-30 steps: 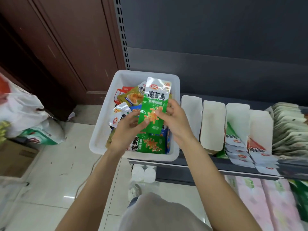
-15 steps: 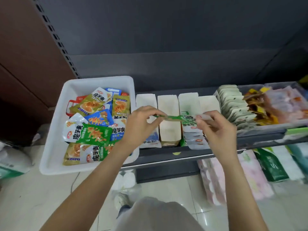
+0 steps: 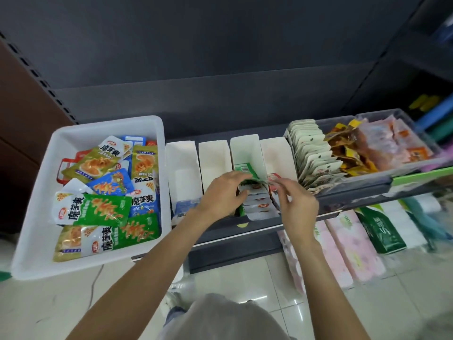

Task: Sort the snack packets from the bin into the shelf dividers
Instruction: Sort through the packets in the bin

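Note:
A white bin (image 3: 31, 192) at the left of the shelf holds several snack packets in green, blue and olive, such as a green one (image 3: 103, 209). To its right stand white shelf dividers (image 3: 245, 148). My left hand (image 3: 223, 195) and my right hand (image 3: 294, 204) both pinch a green snack packet (image 3: 252, 179), which lies edge-on over the third divider. That divider holds a stack of white-and-green packets (image 3: 257, 202). The fourth divider (image 3: 277, 153) shows a red-and-white packet, mostly hidden by my right hand.
The leftmost divider (image 3: 181, 158) holds a blue-and-white packet at its front. Grey trays (image 3: 353, 192) to the right carry cream packets and orange snacks. Tissue packs (image 3: 348, 241) fill the lower shelf. A tiled floor lies below.
Both hands carried the green packet from above the bin rightward to the dividers and have lowered it into the third divider. The view panned right with them.

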A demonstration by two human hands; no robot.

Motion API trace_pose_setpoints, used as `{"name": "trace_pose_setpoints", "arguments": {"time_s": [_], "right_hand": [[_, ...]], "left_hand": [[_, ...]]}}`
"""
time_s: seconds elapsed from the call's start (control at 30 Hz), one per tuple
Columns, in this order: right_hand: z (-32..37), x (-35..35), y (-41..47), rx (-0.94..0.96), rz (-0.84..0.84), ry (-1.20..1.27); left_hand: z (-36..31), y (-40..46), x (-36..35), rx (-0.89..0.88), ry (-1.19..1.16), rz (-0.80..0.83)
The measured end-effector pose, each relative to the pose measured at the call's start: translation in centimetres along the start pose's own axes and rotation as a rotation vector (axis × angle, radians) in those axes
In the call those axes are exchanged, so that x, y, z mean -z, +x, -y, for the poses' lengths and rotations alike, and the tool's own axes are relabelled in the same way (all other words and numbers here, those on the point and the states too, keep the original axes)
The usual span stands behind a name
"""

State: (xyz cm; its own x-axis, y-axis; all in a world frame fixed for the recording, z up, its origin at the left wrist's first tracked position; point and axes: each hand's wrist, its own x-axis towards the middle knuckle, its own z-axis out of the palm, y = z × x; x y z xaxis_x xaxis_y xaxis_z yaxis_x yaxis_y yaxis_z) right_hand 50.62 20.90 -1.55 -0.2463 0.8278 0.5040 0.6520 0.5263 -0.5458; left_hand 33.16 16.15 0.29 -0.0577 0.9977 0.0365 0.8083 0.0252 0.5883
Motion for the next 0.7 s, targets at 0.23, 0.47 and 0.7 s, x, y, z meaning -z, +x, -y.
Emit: {"name": "trace_pose_setpoints", "arguments": {"time_s": [0.23,0.47,0.7], "right_hand": [[-0.5,-2.9,0.1,0.297,0.31,-0.35],[8.0,-0.2,1.2,0.14,0.39,0.245],[19.7,-7.6,0.9,0.386,0.775,0.285]], "left_hand": [[0.4,-0.6,1.1,-0.002,0.207,-0.011],[2.9,-7.3,6.0,0.037,0.02,-0.545],[14.6,-16.5,11.1,0.484,0.22,-0.692]]}}
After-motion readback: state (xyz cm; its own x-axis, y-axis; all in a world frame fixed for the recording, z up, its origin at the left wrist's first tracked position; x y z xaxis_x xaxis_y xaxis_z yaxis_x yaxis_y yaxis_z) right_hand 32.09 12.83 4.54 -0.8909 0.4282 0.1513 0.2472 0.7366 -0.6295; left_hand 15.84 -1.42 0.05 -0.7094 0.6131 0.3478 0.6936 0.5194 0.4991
